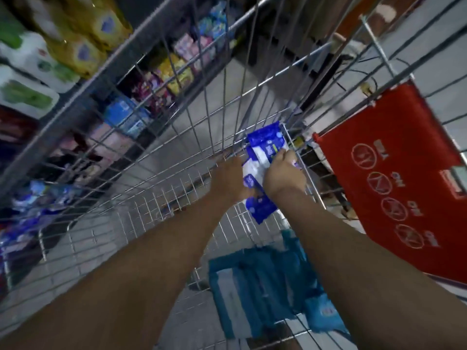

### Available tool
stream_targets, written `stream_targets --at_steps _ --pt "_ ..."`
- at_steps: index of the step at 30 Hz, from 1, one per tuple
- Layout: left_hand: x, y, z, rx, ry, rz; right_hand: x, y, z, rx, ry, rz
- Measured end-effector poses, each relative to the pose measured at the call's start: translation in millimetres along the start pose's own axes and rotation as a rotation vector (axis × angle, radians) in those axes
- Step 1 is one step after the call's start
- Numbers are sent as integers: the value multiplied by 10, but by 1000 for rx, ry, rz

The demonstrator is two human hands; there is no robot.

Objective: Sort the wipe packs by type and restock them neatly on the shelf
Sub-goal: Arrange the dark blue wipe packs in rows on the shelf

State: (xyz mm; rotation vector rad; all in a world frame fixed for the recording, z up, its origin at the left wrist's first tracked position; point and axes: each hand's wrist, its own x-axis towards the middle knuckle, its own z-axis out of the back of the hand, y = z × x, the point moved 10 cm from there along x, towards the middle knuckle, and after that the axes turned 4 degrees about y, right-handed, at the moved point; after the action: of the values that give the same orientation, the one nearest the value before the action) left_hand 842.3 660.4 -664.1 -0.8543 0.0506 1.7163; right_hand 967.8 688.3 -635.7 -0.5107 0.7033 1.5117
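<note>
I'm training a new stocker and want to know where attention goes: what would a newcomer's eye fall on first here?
First the left hand and right hand, which grip a stack of blue and white wipe packs in the far right corner of the wire cart. Next comes the bright red flap with crossed-out symbols on the cart's right side. After that, the yellow packs at the upper left.
</note>
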Motion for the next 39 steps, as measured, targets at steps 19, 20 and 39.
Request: stream_targets --at_steps 19,20,39 --pt "-1491 539 767 -822 229 266 -1006 -133 -2 770 77 -134" --pt "-1637 514 896 -837 231 255 -1183 -69 35 907 86 -130" --pt "-5408 1845 3628 -1177 -145 -250 -5069 3681 701 1242 420 678"
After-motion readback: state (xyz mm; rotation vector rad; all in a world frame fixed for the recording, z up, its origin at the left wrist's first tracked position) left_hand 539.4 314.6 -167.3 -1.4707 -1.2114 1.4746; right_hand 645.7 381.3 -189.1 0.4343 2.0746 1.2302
